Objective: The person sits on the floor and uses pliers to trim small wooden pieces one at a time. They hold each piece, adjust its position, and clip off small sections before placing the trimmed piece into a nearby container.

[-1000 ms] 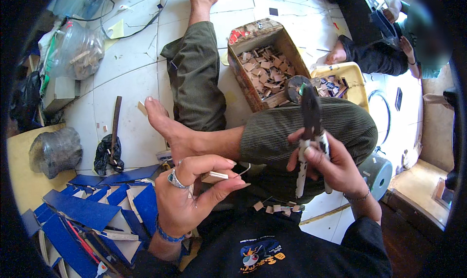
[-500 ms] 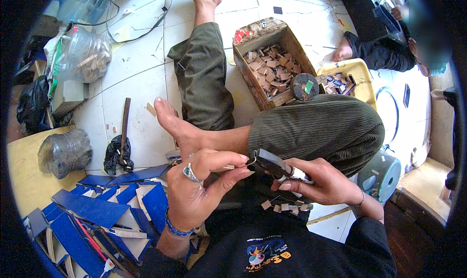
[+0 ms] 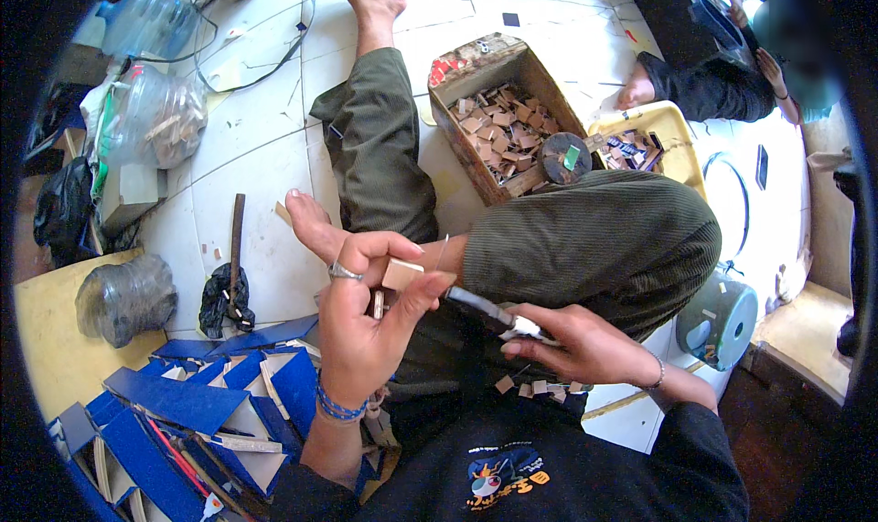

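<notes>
Raised over my lap, my left hand pinches a small tan square piece between thumb and fingers. A thin bent wire rises beside this piece; where its lower end sits is hidden. My right hand is closed around pliers with a dark head and white grips. Their tip points at my left thumb, close to the wire but seemingly apart from it. Several similar small tan pieces lie on the dark cloth of my lap, below the pliers.
An old wooden box holds many tan pieces, with a dark round disc at its near end. Beside it stands a yellow tray. Blue panels are stacked at the left. Another person's foot rests at the far right.
The pliers have drawn away from the wire and tilted downward. My left hand has turned, so the tan piece's flat side and the upright wire now show.
</notes>
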Available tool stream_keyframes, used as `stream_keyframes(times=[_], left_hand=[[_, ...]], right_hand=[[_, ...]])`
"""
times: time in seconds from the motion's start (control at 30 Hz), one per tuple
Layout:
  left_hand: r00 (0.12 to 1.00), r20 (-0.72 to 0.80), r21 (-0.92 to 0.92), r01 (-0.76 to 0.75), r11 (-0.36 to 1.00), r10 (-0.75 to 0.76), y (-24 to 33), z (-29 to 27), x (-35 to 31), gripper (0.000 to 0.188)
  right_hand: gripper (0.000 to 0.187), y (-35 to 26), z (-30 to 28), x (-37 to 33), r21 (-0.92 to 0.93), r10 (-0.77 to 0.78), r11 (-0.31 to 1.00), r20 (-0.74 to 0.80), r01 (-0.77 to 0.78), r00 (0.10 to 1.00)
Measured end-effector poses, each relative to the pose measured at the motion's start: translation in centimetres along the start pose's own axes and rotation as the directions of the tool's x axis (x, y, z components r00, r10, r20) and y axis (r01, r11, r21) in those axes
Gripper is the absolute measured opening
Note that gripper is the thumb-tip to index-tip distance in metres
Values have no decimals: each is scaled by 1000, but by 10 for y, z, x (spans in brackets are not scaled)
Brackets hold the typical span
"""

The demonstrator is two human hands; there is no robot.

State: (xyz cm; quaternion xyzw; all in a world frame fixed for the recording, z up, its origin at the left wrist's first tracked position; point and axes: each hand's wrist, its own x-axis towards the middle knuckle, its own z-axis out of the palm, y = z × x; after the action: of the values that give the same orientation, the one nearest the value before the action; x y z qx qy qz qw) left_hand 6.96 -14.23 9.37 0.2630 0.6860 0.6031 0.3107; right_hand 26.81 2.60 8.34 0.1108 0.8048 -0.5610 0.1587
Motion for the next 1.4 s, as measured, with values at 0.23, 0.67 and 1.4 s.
stream_keyframes(times=[0.23,0.67,1.4], left_hand=[[953,176,295,-290,910,246,-11,17,35,27],[773,633,357,-230,905,-53,-48,81,96,57],[988,-140,-285,-107,952,69,-43,-40,28,48]], right_hand=[[29,10,69,-22,145,-72,988,84,59,994],[36,-2,124,-44,179,-146,976,104,126,984],[36,-59,46,15,414,4,910,40,-20,999]])
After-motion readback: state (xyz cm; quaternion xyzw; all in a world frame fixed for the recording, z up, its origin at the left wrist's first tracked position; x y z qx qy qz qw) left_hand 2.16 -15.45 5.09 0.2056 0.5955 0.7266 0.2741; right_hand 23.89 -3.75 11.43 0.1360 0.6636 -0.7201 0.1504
